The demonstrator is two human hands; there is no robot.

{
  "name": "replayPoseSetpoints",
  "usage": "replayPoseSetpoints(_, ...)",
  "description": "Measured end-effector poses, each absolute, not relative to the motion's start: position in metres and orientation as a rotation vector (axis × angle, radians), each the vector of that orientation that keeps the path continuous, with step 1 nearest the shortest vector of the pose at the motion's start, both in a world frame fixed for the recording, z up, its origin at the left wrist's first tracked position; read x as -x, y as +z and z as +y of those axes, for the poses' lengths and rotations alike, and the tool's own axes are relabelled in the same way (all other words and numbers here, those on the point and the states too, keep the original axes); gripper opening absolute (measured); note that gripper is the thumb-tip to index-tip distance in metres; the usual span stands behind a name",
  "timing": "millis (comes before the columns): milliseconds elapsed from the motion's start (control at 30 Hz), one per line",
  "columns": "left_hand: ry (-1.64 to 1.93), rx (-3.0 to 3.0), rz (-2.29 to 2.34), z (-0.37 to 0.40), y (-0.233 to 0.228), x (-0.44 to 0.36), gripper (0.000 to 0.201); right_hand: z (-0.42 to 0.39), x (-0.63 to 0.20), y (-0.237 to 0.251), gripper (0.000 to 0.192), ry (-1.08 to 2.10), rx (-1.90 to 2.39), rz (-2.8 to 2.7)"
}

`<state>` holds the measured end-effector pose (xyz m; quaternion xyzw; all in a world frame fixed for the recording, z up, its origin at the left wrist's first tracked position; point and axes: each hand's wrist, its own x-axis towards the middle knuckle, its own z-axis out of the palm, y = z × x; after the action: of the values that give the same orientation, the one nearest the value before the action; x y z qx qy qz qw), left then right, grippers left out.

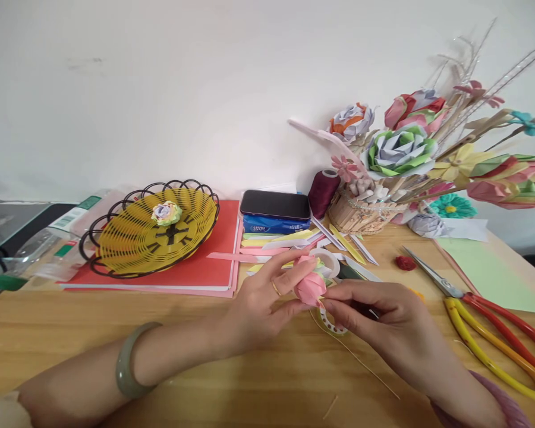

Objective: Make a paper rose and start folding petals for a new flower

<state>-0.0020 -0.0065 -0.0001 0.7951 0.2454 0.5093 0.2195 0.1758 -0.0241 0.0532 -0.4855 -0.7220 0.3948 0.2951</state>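
Between my two hands, above the wooden table, is a pink paper flower [311,288] with a bit of green and yellow at its far side. My left hand [267,291] is closed around it from the left, fingers over the top and thumb below. My right hand [374,312] pinches the flower's lower right edge between thumb and forefinger. A thin string [365,362] trails over the table beneath. Behind the flower, partly hidden, lies a white tape roll [331,261]. A dotted white ring [329,324] shows just below my right fingertips.
A yellow woven basket [196,229] with a small paper flower [166,213] rests on red paper [225,261]. Paper strips [289,241] lie before a phone [275,204] on a blue pack. Scissors [457,291] lie right, near a paper-flower arrangement [361,211] and maroon thread spool [324,193].
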Motion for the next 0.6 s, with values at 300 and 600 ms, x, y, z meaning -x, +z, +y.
replayPoseSetpoints(300, 1.397, -2.236, 0.588, -0.0063, 0.0015, 0.0021, 0.056, -0.0261, -0.1719, 0.0541, 0.019, 1.216, 1.316, -1.703)
replayPoseSetpoints(600, 1.386, -2.209, 0.625, -0.007, -0.0002, 0.0022, 0.056, -0.0242, -0.172, 0.0544, 0.019, 1.148, 1.323, -1.777)
